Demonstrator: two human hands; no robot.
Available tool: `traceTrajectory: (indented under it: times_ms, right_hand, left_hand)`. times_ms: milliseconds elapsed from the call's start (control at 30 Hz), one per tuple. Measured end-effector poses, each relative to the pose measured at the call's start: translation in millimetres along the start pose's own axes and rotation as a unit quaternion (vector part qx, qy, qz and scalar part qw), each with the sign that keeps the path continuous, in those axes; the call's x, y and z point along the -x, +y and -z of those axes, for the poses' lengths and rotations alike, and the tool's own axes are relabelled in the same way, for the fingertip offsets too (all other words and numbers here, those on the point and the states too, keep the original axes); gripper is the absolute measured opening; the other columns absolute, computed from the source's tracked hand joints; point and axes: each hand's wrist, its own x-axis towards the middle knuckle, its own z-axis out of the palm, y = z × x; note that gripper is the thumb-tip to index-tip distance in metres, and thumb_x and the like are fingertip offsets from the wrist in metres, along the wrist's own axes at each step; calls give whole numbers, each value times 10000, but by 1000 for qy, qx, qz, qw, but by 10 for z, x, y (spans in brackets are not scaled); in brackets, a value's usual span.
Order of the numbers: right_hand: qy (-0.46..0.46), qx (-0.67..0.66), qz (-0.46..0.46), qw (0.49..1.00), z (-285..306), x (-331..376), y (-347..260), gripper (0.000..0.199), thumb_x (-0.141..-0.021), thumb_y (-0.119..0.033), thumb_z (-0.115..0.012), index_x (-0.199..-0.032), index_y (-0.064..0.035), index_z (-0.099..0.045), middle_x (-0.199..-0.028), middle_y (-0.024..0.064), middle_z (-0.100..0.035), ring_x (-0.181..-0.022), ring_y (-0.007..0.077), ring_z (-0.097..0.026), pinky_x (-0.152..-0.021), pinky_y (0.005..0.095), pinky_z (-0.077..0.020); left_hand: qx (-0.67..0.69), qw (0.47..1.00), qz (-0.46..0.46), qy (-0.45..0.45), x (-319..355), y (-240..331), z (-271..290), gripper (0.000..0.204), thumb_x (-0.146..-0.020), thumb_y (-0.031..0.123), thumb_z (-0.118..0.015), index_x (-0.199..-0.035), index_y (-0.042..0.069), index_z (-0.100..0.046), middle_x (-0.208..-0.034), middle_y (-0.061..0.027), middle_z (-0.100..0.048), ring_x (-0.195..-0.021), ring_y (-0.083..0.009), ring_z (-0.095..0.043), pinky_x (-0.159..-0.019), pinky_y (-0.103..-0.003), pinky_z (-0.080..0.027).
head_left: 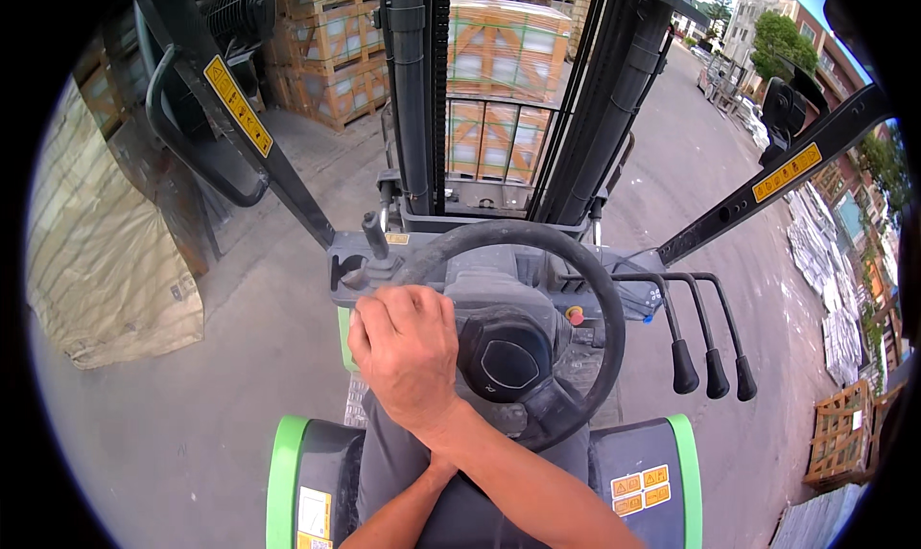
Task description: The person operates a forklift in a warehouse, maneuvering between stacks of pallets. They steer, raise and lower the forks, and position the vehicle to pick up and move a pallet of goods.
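My right forearm crosses from the lower right. My right hand [408, 352] is closed over the left side of the black steering wheel [614, 328], its fingers curled and their tips hidden. My left forearm [408, 506] comes up from the lower edge and passes beneath the right wrist, which hides my left hand. A black hub [510, 357] fills the wheel's centre. Just beyond the right hand, a short upright lever [374, 234] stands on the dashboard. Three black-knobbed levers [715, 372] hang to the right of the wheel, with neither hand on them.
Beyond the forklift mast [413, 98] stand wrapped wooden crates [504, 60], stacked two high. More crates [336, 60] rise at the far left, near a tan tarp [106, 252]. A paved lane [662, 156] runs along the right, past stacked slabs [835, 290] and a wooden crate [837, 434].
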Motion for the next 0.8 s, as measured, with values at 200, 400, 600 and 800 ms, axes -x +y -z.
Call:
traceTrajectory:
  times_ms: [200, 400, 600, 800]
  right_hand:
    - [-16, 33, -1, 999, -21, -13, -40, 188, -746, -84, -761, -906, -73, -663, -942, 28, -611, -892, 242, -598, -796, 392, -464]
    - [-30, 42, 3, 999, -86, -45, -106, 173, -758, -32, -743, -898, -73, -650, -934, 57, -625, -882, 283, -591, -781, 416, -462]
    - [-41, 72, 21, 996, -166, -27, -109, 165, -768, -38, -746, -898, -66, -649, -939, 54, -628, -873, 275, -599, -778, 419, -468]
    - [-56, 80, 25, 995, -257, 39, -94, 144, -788, -38, -731, -901, -58, -643, -955, 70, -626, -881, 295, -587, -783, 435, -462]
  left_hand:
    - [23, 997, -74, 7, -39, -51, -15, 285, -946, 296, -614, -1088, 52, -659, -995, -169, -676, -979, -356, -608, -861, -415, -493]
    - [22, 992, -115, 37, -121, -171, -23, 324, -925, 257, -611, -1167, 50, -672, -1076, -225, -715, -1081, -433, -646, -935, -438, -519]
    - [-33, 993, -113, 29, -250, -253, 30, 266, -923, 232, -565, -1042, 42, -710, -1055, -227, -704, -1056, -405, -655, -875, -461, -538]
    - [-13, 1000, -25, -3, -356, -354, -22, 337, -910, 273, -527, -1023, 0, -690, -1007, -285, -683, -987, -441, -668, -862, -496, -537]
